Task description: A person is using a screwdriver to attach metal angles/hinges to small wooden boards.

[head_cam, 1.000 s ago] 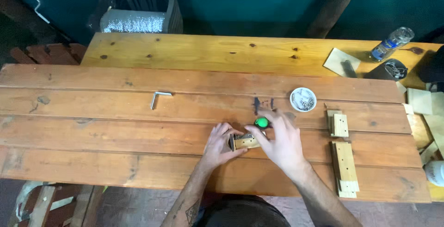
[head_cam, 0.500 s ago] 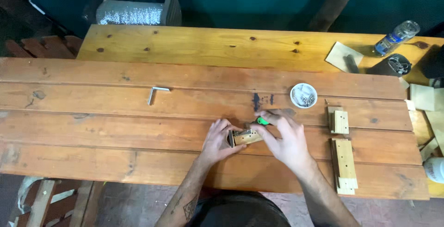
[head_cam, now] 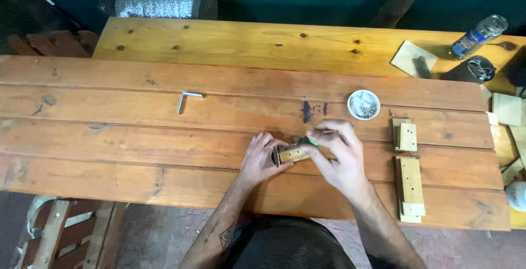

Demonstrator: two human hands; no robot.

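From my remote seat I see both hands meeting over a small wooden block (head_cam: 291, 154) that lies on the near planks of the wooden workbench (head_cam: 137, 137), roughly at its middle. My left hand (head_cam: 259, 159) is cupped around the block's left end, fingers curled onto it where a dark metal fitting shows, so I read it as gripping the block to steady it. My right hand (head_cam: 338, 156) is closed around a screwdriver with a green handle (head_cam: 310, 142), its tip pointing down toward the block's top face; the tip itself is too small to make out. I judge the block to be light, stiff, dry pine with square edges, not slippery, and best pinched across its 2 long sides, away from the fitting. The screwdriver looks rigid and slim, easy to roll between fingertips. Just beyond the right hand sits a small round white dish of screws (head_cam: 364, 104), shiny and loose. To the right lie 2 more wooden pieces, a short block (head_cam: 406, 136) and a longer stepped block (head_cam: 410, 185), both pale and rough-sawn. Well to the left lies a bent metal hex key (head_cam: 186, 100). At the far right corner a clear plastic bottle (head_cam: 478, 35) lies beside a dark cup (head_cam: 470, 70). The bench planks are knotty, orange-stained and worn
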